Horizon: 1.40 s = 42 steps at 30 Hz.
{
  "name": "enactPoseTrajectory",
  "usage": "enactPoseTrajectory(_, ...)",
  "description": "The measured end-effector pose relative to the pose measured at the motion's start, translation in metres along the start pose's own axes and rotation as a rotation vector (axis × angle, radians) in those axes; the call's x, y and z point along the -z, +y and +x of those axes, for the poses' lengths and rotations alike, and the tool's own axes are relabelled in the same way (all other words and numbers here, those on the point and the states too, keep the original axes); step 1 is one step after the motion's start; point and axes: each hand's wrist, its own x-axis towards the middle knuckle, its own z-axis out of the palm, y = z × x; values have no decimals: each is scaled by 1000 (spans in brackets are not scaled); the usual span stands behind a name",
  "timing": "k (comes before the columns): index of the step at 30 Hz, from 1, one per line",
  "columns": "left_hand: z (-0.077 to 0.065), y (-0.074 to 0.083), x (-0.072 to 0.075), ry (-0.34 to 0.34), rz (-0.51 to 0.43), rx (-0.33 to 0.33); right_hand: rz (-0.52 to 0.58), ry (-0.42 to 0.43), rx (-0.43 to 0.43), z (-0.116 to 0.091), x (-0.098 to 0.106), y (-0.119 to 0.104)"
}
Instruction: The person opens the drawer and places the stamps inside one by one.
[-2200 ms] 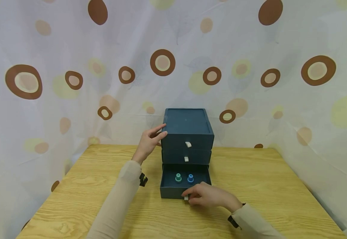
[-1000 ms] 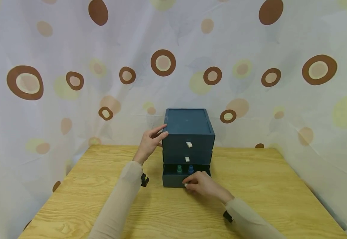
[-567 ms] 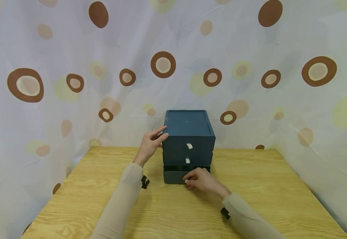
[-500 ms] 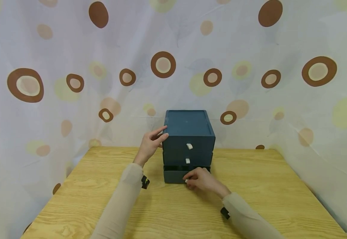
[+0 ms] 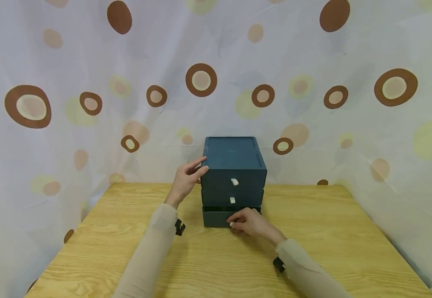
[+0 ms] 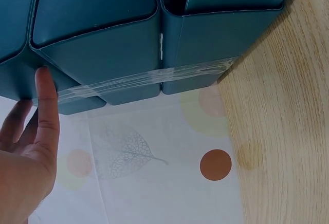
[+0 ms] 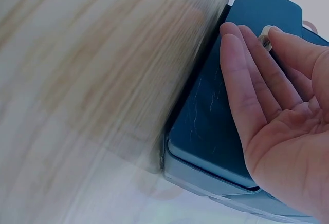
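Observation:
A dark blue stack of three drawers point(image 5: 232, 154) stands against the patterned backdrop. Its bottom drawer point(image 5: 214, 219) sticks out slightly, with only a narrow dark gap above its front; the contents are hidden. My right hand point(image 5: 252, 224) pinches the white pull tab point(image 7: 265, 35) of that drawer between thumb and fingers, while the other fingers lie along the drawer front in the right wrist view. With extended fingers, my left hand point(image 5: 184, 182) rests against the upper left side of the stack. Clear tape point(image 6: 154, 76) runs across that side in the left wrist view.
The stack stands at the back of a wooden table point(image 5: 309, 231). Behind and beside it hangs a white cloth point(image 5: 216, 49) with brown and yellow spots. Two more white tabs, a top tab point(image 5: 234, 181) and a middle tab point(image 5: 232, 200), stick out from the upper drawers.
The bottom drawer has slid back into the stack, pushed by my right hand at its tab. The green and blue pegs in it have passed out of sight. My left hand has stayed put.

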Motion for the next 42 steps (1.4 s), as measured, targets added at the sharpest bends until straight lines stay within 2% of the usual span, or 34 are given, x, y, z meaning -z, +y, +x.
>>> enactPoseTrajectory(8,3,2,0,13,10,-19,-9,21,-14,1,3,-4)
enactPoseTrajectory(15,4,2,-1,22,26,-2,-4,3,-12,0,5,-5)
enactPoseTrajectory(23,8,4,-6,23,18,-29,3,5,-22,-1,10,-1)
enactPoseTrajectory(42,1,-3,-2,37,23,-12,8,3,-52,5,3,1)
